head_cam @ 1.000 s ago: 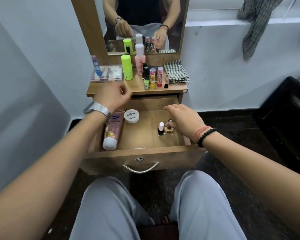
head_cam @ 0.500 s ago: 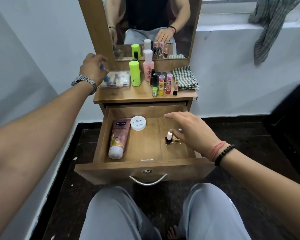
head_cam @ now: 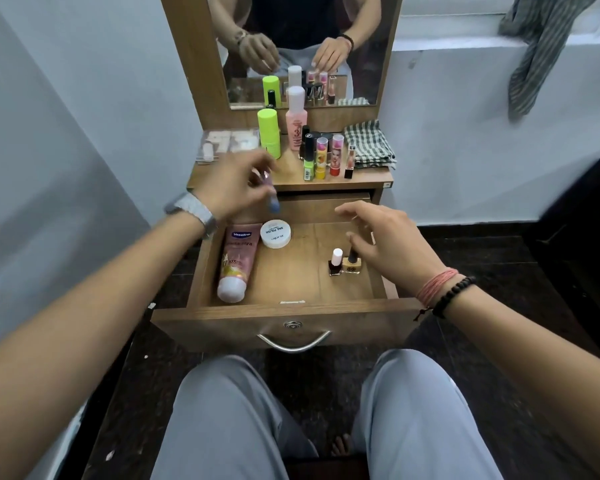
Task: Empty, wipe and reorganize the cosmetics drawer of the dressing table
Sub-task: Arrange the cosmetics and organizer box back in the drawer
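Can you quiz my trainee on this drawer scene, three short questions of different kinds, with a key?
1. True or false: the Vaseline tube stands upright in the drawer.
2. Which hand holds the blue-capped tube? A left hand; B right hand
3. Fill in: beside the white-capped polish stands a ____ bottle.

Key: 1 false, it lies flat along the left side. 2 A. 3 gold.
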